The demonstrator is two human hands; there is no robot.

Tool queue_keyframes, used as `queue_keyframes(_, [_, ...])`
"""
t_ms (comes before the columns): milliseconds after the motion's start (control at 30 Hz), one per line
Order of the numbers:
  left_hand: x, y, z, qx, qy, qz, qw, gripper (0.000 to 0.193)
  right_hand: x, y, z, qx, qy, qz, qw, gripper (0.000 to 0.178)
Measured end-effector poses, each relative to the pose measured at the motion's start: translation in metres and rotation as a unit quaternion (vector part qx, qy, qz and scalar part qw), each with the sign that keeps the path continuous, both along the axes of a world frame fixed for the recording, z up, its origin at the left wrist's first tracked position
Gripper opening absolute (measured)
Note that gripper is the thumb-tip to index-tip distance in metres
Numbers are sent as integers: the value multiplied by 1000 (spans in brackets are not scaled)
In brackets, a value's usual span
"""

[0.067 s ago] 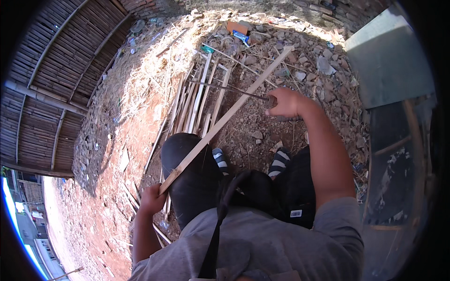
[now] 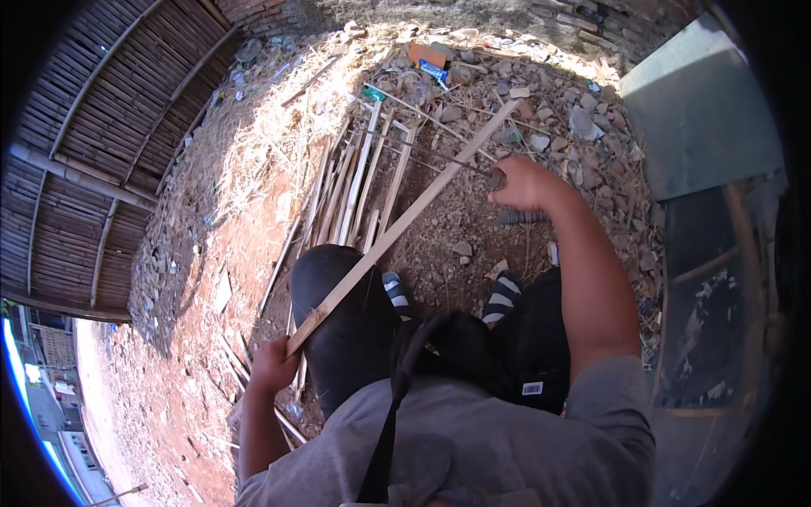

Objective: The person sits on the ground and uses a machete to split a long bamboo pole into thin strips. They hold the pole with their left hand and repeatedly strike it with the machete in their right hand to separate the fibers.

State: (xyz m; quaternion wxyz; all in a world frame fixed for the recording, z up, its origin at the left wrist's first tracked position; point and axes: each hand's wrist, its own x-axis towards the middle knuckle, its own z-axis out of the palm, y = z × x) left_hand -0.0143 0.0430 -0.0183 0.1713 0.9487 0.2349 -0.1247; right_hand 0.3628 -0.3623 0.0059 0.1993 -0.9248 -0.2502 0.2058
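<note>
My left hand (image 2: 274, 365) is closed around the near end of a long pale wooden strip (image 2: 372, 253). The strip runs over my left thigh and slants up to the far right. In my right fist (image 2: 522, 182) is the handle of a long, narrow, dark-bladed knife (image 2: 470, 166). Its blade, seen nearly edge-on, points left and crosses the strip toward its far part; whether the two touch I cannot tell. Rough fibres stand out on the strip close to my left hand.
Several thin wooden strips (image 2: 361, 173) lie on the ground beyond my left knee. Stones and rubble (image 2: 591, 173) cover the right side, below a grey sheet panel (image 2: 701, 110). A slatted bamboo wall (image 2: 84, 110) stands left. My striped footwear (image 2: 504, 294) rests between my knees.
The far end of the wooden strip has dropped slightly toward me. The knife's blade has tilted, its tip now farther away; my left hand has barely moved.
</note>
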Motion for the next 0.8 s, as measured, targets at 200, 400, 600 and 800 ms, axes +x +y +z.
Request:
queue_keyframes(200, [7, -7, 21, 51, 15, -31, 998, 19, -35, 41, -10, -26, -11, 208, 978, 39])
queue_keyframes(400, [1, -3, 9, 35, 26, -15, 999, 23, 11, 6, -24, -12, 53, 36, 998, 45])
queue_keyframes(600, [5, -12, 17, 33, -6, -21, 999, 20, -24, 33, -15, -48, -10, 124, 991, 30])
queue_keyframes(800, [-5, 0, -6, 67, -65, -49, 994, 18, 12, -1, -26, 6, 66, -23, 998, 30])
